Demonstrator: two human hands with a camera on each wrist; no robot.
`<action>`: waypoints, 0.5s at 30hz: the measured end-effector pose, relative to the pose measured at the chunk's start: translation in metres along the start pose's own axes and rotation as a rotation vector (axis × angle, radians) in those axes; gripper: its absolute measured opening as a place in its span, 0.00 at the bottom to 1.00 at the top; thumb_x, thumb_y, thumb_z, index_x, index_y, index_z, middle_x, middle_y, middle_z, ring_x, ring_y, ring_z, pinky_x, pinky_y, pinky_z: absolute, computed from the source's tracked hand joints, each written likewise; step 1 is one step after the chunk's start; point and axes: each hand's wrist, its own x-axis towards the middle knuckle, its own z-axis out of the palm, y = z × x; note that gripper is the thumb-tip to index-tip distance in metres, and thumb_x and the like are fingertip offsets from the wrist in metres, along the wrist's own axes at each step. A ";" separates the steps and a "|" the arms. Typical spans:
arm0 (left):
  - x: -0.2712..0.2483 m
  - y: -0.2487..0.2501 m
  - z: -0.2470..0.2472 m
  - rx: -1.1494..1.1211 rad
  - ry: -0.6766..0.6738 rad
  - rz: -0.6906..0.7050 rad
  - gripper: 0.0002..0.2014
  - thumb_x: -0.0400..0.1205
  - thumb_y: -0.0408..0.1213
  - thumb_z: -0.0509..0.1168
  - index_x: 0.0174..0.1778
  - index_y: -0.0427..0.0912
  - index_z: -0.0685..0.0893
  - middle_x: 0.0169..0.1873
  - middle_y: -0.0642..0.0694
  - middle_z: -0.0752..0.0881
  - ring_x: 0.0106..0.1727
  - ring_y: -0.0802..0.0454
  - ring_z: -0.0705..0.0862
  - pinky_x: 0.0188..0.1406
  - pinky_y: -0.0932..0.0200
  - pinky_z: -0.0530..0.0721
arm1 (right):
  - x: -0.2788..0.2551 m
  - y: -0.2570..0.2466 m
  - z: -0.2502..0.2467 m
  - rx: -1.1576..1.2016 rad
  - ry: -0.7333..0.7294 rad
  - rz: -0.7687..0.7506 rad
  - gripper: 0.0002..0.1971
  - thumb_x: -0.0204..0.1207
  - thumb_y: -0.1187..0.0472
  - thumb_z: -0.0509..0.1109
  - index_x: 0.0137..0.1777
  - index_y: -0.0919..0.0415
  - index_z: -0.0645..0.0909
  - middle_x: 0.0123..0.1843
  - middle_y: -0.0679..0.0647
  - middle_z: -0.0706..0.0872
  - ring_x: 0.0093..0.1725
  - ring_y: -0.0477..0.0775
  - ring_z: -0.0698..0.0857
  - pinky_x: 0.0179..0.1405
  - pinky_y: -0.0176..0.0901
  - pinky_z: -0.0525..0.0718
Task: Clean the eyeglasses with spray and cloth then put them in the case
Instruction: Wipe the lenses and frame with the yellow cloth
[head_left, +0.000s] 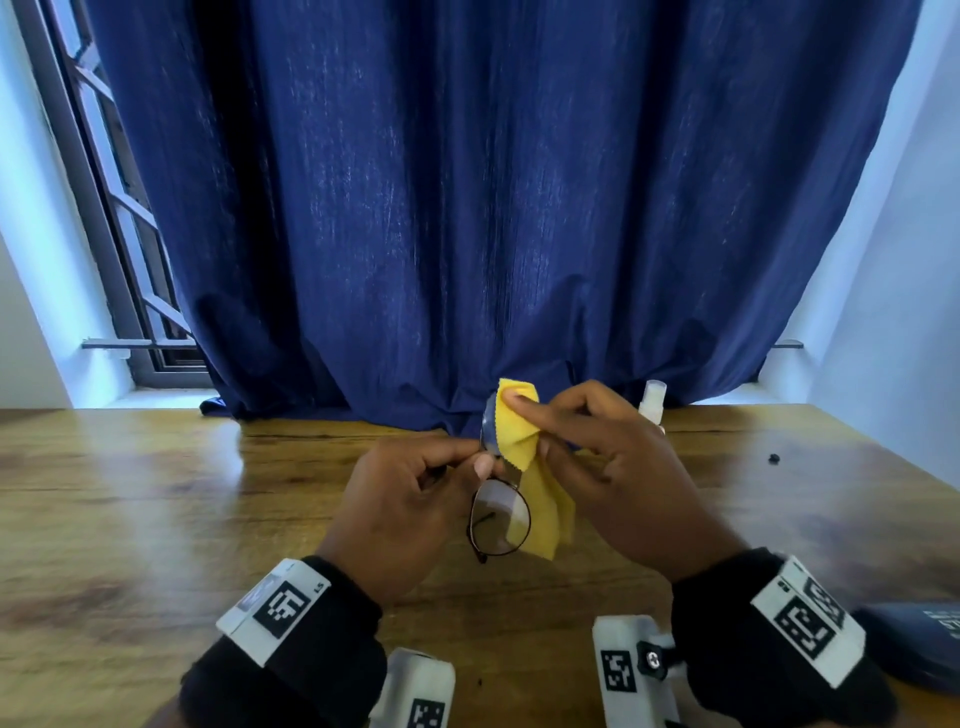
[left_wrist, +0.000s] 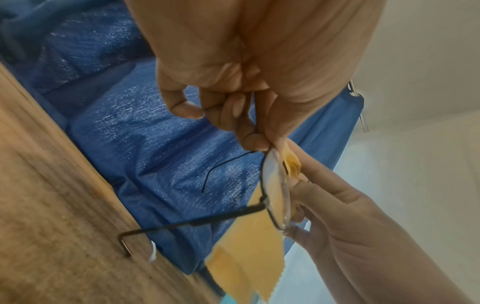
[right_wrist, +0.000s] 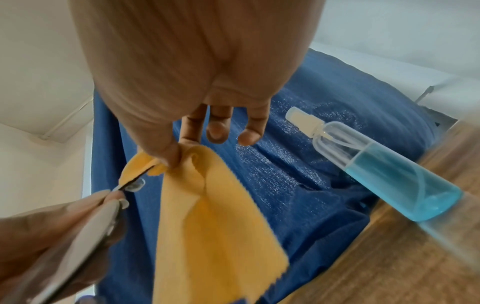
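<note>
Thin dark-rimmed eyeglasses (head_left: 500, 519) hang upright above the wooden table (head_left: 156, 493), one lens over the other. My left hand (head_left: 415, 493) pinches them at the bridge between the lenses. The temple arms (left_wrist: 197, 221) stick out unfolded. My right hand (head_left: 582, 441) pinches a yellow cloth (head_left: 540, 499) around the upper lens, thumb and forefinger on either side; the rest of the cloth (right_wrist: 215, 226) hangs down behind the lower lens. A clear spray bottle (right_wrist: 384, 168) with blue liquid stands on the table behind my right hand. A dark case (head_left: 924, 644) lies at the near right edge.
A blue curtain (head_left: 467, 208) hangs behind the table and drapes onto its far edge. A window with bars (head_left: 119, 218) is at the left. A small dark speck (head_left: 774, 458) lies on the right part of the table.
</note>
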 end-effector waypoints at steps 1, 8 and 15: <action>0.000 -0.001 -0.001 0.008 0.009 0.004 0.08 0.85 0.38 0.70 0.51 0.52 0.95 0.41 0.58 0.95 0.43 0.61 0.91 0.41 0.69 0.85 | -0.001 0.000 0.000 0.000 -0.016 -0.011 0.23 0.84 0.57 0.69 0.73 0.31 0.82 0.52 0.40 0.79 0.55 0.48 0.82 0.52 0.35 0.80; 0.000 -0.001 -0.001 0.024 -0.003 -0.012 0.07 0.85 0.40 0.71 0.49 0.52 0.96 0.40 0.56 0.95 0.43 0.59 0.91 0.43 0.63 0.88 | 0.000 0.003 0.000 -0.081 0.009 -0.039 0.25 0.85 0.60 0.69 0.76 0.32 0.79 0.53 0.41 0.78 0.55 0.49 0.80 0.51 0.43 0.82; 0.000 -0.001 -0.003 0.036 0.020 -0.004 0.08 0.86 0.40 0.70 0.50 0.53 0.95 0.41 0.54 0.95 0.44 0.54 0.91 0.45 0.57 0.88 | 0.000 0.002 -0.003 -0.093 0.024 -0.025 0.22 0.81 0.51 0.63 0.71 0.28 0.82 0.51 0.40 0.77 0.54 0.48 0.79 0.50 0.41 0.80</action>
